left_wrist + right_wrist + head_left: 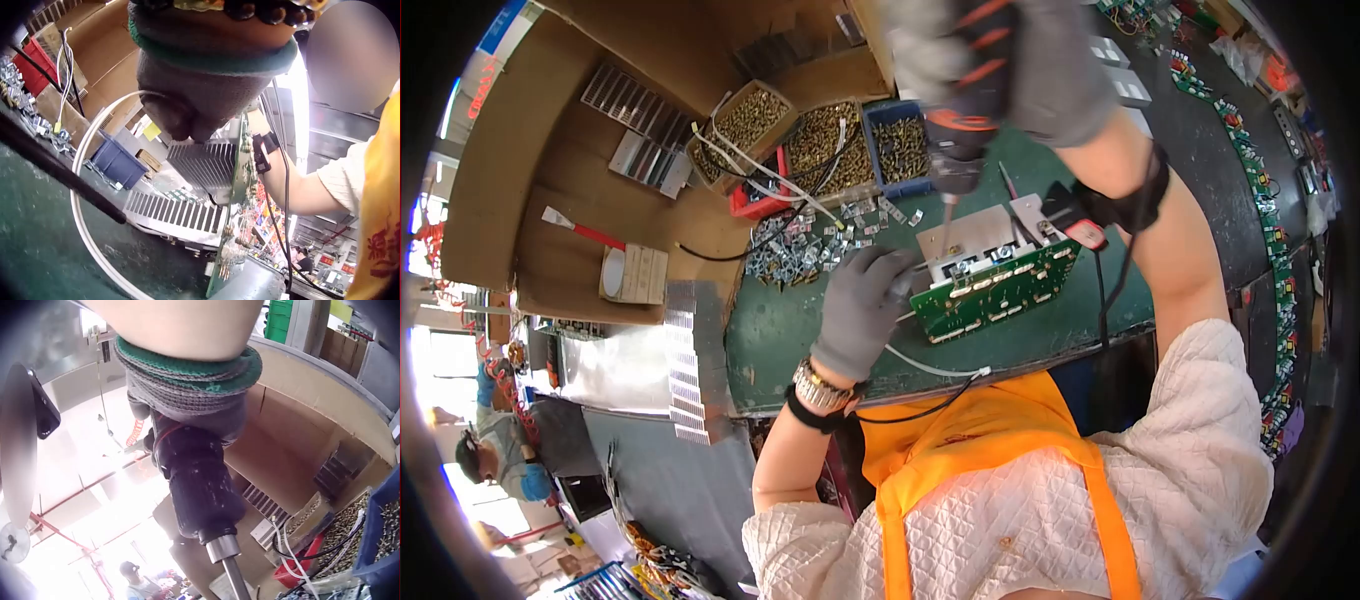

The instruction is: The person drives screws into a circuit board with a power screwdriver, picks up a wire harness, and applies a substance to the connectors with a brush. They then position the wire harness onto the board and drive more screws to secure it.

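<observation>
My gloved right hand (1055, 75) grips a black and orange power drill (970, 120), blurred in the head view. The drill's bit points down at the metal plate on a green circuit board (1000, 297), which stands on edge on the table. In the right wrist view the drill's dark body (203, 487) and silver chuck show below the glove. My gloved left hand (862, 310) is at the board's left end, its fingers curled. In the left wrist view that hand (187, 106) pinches the top of a finned heat sink (203, 164) joined to the board.
Loose metal clips (785, 250) lie left of the board. Behind them stand a blue bin (897, 188), a red bin (745, 206) and cartons of brass screws (830, 150). White and black cables cross these bins. A large cardboard box (530, 150) holds more heat sinks (635, 105).
</observation>
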`<state>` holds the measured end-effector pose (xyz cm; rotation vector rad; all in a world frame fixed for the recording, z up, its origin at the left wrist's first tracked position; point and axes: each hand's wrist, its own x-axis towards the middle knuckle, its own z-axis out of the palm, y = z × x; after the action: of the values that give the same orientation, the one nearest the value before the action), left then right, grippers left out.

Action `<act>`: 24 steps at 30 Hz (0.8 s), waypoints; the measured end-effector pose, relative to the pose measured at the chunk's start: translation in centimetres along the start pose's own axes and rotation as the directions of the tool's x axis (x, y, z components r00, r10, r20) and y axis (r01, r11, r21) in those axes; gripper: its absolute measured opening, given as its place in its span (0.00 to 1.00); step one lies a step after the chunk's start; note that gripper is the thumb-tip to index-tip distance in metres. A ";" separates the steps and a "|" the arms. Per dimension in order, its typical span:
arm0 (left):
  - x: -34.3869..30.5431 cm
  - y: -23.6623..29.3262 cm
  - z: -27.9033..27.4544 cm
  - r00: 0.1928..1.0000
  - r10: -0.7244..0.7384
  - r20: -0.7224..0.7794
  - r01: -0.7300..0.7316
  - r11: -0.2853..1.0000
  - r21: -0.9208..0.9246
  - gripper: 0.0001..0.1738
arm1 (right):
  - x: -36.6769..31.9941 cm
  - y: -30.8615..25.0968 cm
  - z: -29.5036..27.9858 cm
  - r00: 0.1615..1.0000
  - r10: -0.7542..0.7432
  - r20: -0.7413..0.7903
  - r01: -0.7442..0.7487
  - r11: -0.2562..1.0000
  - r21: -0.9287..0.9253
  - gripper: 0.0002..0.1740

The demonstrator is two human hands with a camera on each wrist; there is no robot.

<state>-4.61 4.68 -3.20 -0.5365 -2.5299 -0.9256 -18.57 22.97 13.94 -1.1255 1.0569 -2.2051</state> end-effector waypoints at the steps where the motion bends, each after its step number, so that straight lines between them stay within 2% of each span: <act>1: -0.1 0.2 -0.6 1.000 0.012 -0.004 -0.012 1.000 -0.005 0.10 | -1.1 -1.8 -0.8 0.994 -0.062 0.086 0.066 0.997 -0.043 0.41; 2: -0.3 0.6 -1.7 0.997 0.038 -0.062 -0.033 0.997 0.067 0.11 | -2.8 -2.8 -1.9 0.991 -0.024 0.130 0.045 0.986 -0.162 0.29; 3: -0.6 1.0 -2.6 0.990 0.068 -0.125 -0.050 0.989 0.139 0.12 | -4.6 -4.2 -3.2 0.985 0.022 0.172 0.028 0.959 -0.284 0.23; 4: -1.5 1.6 -3.3 0.987 0.081 -0.138 -0.063 0.989 0.132 0.12 | -7.3 -6.2 -4.1 0.982 0.179 -0.055 -0.177 0.791 -0.586 0.25; 5: -3.0 2.4 -4.0 0.982 -0.183 -0.044 0.179 0.980 -0.082 0.15 | -10.3 -8.1 -4.4 0.917 0.244 -0.317 -0.399 0.511 -0.762 0.27; 6: -4.1 2.9 -4.2 0.905 -0.414 0.101 0.425 0.866 -0.262 0.18 | -13.5 -7.7 -5.2 0.923 0.129 -0.363 -0.385 0.341 -0.858 0.23; 7: -4.7 3.6 -3.7 0.903 -0.420 0.087 0.427 0.862 -0.273 0.18 | -16.9 -6.2 -6.5 0.927 0.011 -0.375 -0.372 0.159 -0.915 0.25; 9: -5.5 4.8 -2.0 0.792 -0.524 0.313 0.605 0.604 -0.519 0.23 | -22.3 -5.4 -8.8 0.862 0.330 -0.384 -0.465 0.216 -0.859 0.35; 10: -5.8 4.7 -1.2 0.839 -0.455 0.297 0.542 0.742 -0.395 0.30 | -24.6 -5.1 -8.9 0.807 0.380 -0.451 -0.468 -0.053 -0.882 0.35; 11: -5.7 5.6 -0.9 0.840 -0.460 0.288 0.542 0.742 -0.395 0.30 | -27.1 -4.8 -8.9 0.749 0.399 -0.529 -0.430 -0.316 -0.846 0.35; 13: -5.1 7.6 -0.4 0.742 -0.490 0.457 0.629 0.272 -0.729 0.30 | -32.9 -2.8 -10.8 0.748 0.262 -0.610 -0.442 -0.488 -0.752 0.35; 14: -4.8 7.8 0.1 0.744 -0.463 0.482 0.623 0.219 -0.751 0.31 | -34.2 -2.4 -10.0 0.785 0.173 -0.594 -0.409 -0.577 -0.708 0.33; 15: -4.3 8.3 0.7 0.745 -0.487 0.456 0.616 0.241 -0.750 0.31 | -35.0 -1.4 -9.3 0.830 0.089 -0.551 -0.371 -0.649 -0.664 0.32; 16: -4.0 9.1 1.5 0.743 -0.538 0.399 0.581 0.220 -0.784 0.29 | -35.5 -0.3 -8.6 0.804 -0.037 -0.593 -0.490 -0.605 -0.627 0.34; 17: -4.2 9.9 2.0 0.729 -0.598 0.334 0.543 0.207 -0.814 0.27 | -34.9 0.2 -6.5 0.790 -0.127 -0.600 -0.589 -0.433 -0.683 0.36; 18: -4.1 10.3 2.3 0.749 -0.597 0.288 0.487 0.202 -0.849 0.27 | -34.1 1.0 -4.8 0.764 -0.200 -0.613 -0.645 -0.234 -0.727 0.37; 19: -4.1 10.5 2.6 0.771 -0.594 0.229 0.420 0.206 -0.884 0.27 | -34.8 3.1 -5.6 0.759 -0.145 -0.634 -0.581 0.287 -0.762 0.41; 20: -4.5 10.6 2.8 0.763 -0.614 0.202 0.434 0.255 -0.864 0.27 | -32.8 4.3 -3.8 0.777 -0.083 -0.624 -0.538 0.428 -0.726 0.42; 21: -4.9 10.6 3.1 0.757 -0.627 0.184 0.447 0.293 -0.845 0.28 | -31.0 5.0 -1.4 0.792 -0.018 -0.610 -0.502 0.548 -0.669 0.44; 23: -5.8 11.1 3.9 0.749 -0.647 0.145 0.441 0.324 -0.837 0.28 | -31.0 9.1 -0.3 0.823 -0.027 -0.567 -0.503 0.430 -0.750 0.48; 24: -6.1 10.8 3.2 0.740 -0.660 0.130 0.422 0.304 -0.854 0.30 | -29.8 9.7 -0.8 0.841 -0.002 -0.541 -0.472 0.486 -0.735 0.49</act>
<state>4.92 13.13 -2.75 0.3003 -1.8176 -2.3858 -1.91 37.36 -8.34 -0.6157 2.5569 -1.6955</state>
